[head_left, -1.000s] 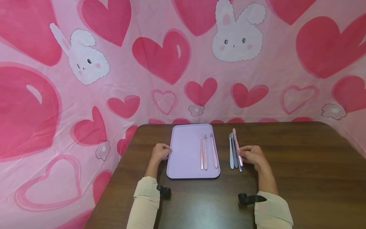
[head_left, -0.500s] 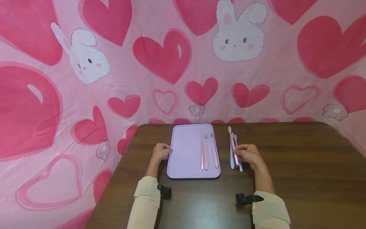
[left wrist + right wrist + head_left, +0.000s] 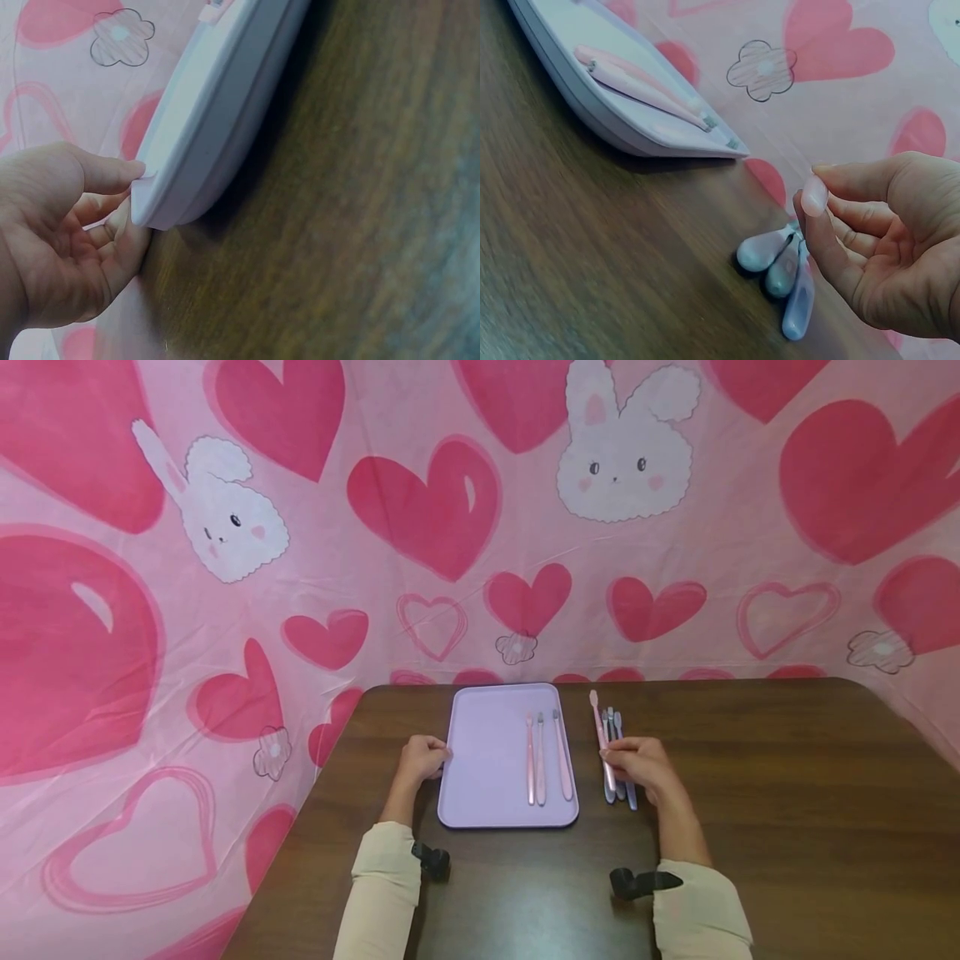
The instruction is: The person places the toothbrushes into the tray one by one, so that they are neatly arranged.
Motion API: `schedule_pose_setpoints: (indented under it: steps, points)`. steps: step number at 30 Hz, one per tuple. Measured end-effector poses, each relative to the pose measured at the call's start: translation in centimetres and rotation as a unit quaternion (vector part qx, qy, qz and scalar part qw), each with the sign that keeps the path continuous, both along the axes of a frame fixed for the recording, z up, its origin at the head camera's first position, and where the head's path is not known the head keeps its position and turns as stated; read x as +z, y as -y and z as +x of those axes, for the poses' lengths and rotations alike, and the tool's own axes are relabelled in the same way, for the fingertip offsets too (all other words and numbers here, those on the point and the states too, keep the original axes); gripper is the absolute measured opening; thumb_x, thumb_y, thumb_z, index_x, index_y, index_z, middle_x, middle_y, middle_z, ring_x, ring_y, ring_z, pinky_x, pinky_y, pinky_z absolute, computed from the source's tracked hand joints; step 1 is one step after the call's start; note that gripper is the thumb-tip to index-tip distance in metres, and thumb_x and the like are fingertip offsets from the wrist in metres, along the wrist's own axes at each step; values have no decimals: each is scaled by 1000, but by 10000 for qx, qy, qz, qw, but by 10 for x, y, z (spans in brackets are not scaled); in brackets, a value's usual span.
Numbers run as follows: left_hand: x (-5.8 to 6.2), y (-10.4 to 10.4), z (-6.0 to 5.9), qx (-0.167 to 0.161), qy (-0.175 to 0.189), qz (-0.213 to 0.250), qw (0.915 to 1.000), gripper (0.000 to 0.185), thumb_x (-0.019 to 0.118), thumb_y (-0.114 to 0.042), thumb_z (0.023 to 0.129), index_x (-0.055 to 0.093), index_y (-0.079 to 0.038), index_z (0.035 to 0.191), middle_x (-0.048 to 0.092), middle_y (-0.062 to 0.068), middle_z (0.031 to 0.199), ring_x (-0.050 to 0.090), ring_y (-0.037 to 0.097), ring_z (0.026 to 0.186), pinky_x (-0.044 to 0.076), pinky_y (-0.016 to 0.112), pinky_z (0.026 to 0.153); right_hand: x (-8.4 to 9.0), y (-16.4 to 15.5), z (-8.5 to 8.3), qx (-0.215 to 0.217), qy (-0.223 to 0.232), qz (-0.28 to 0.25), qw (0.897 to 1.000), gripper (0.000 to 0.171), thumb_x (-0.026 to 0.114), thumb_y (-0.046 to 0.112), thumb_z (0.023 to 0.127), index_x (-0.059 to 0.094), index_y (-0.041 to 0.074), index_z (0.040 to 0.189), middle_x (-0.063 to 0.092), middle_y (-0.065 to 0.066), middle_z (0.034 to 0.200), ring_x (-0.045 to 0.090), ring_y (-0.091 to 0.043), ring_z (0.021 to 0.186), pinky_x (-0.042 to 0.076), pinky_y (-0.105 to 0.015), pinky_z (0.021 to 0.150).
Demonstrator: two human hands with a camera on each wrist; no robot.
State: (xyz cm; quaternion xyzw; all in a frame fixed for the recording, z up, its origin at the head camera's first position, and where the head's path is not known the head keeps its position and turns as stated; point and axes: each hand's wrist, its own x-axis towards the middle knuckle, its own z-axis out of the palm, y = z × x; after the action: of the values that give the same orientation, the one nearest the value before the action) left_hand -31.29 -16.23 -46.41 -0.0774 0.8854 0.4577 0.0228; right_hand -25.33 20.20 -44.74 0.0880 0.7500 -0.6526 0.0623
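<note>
A lilac tray [image 3: 483, 777] lies on a dark wooden table, with three toothbrushes [image 3: 542, 758] side by side in its right half. My left hand [image 3: 441, 757] grips the tray's left rim; in the left wrist view the thumb of that hand [image 3: 133, 196] lies on the rim [image 3: 214, 112]. My right hand [image 3: 611, 762] pinches a pink toothbrush [image 3: 597, 720] just above the table, right of the tray. Three more toothbrushes [image 3: 619, 727] lie on the table under and beside that hand. In the right wrist view my right hand [image 3: 810, 208] pinches the pink handle's end [image 3: 814, 193] above those loose handles [image 3: 780, 271].
A pink cloth with hearts and rabbits [image 3: 450, 527] hangs behind and around the table. The table's far edge [image 3: 712, 681] runs just beyond the tray. Bare wood [image 3: 787, 793] stretches to the right of the loose toothbrushes.
My right hand has picked the pink toothbrush out of the loose group and carried it a little left, towards the tray. The left hand and tray have not moved.
</note>
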Motion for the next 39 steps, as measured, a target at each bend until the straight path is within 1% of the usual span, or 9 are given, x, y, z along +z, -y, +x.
schedule_pose_setpoints:
  steps: [4,11,16,21,24,28,33,39]
  points:
    - [1,-1,0,-28,-46,-19,10000,21,68,-11,91,73,5,103,71,21,101,66,20,77,64,33,68,1,4,0,24,30,20,10000,38,65,6,94,58,-19,122,64,7,79,62,-1,70,58,-17,65]
    - [2,-2,1,-12,3,26,10000,21,68,-11,91,74,5,104,71,21,102,66,20,79,65,33,69,1,12,-1,46,45,128,9999,37,66,7,94,59,-18,121,65,8,76,62,-2,69,57,-18,64]
    - [2,-1,1,5,19,73,10000,21,68,-11,91,73,5,103,71,21,102,65,19,77,65,34,71,-1,15,-2,-54,105,189,9998,38,67,9,94,60,-16,122,66,5,79,62,-4,70,57,-19,64]
    - [2,-2,1,13,20,99,9999,20,68,-10,91,73,5,103,71,20,101,63,16,73,65,34,70,-1,20,-2,-29,92,232,9997,41,68,10,94,60,-17,124,67,4,82,61,-4,71,57,-18,65]
    - [2,-2,0,17,13,106,9999,20,68,-10,91,73,6,103,70,21,101,63,16,72,65,33,69,-1,23,-2,-13,88,296,9995,42,68,11,94,60,-16,124,68,1,86,61,-4,73,57,-18,67]
    - [2,-1,0,21,30,128,9999,21,68,-10,91,73,5,103,70,21,102,64,17,74,65,34,71,-4,26,-2,-4,91,196,9998,41,68,10,94,59,-17,124,67,-1,89,61,-4,74,58,-19,68]
    - [2,0,1,24,47,136,9999,21,69,-10,91,73,6,104,69,22,103,65,20,78,66,38,75,-5,29,-2,-22,91,-20,10000,40,68,8,94,59,-17,123,65,0,88,61,-4,73,58,-18,66]
    - [1,-1,1,10,34,135,9999,21,68,-11,92,73,6,104,70,22,104,65,19,77,65,36,73,-9,32,-3,-67,168,-26,9998,37,68,8,94,60,-16,121,65,0,88,61,-4,73,58,-17,66]
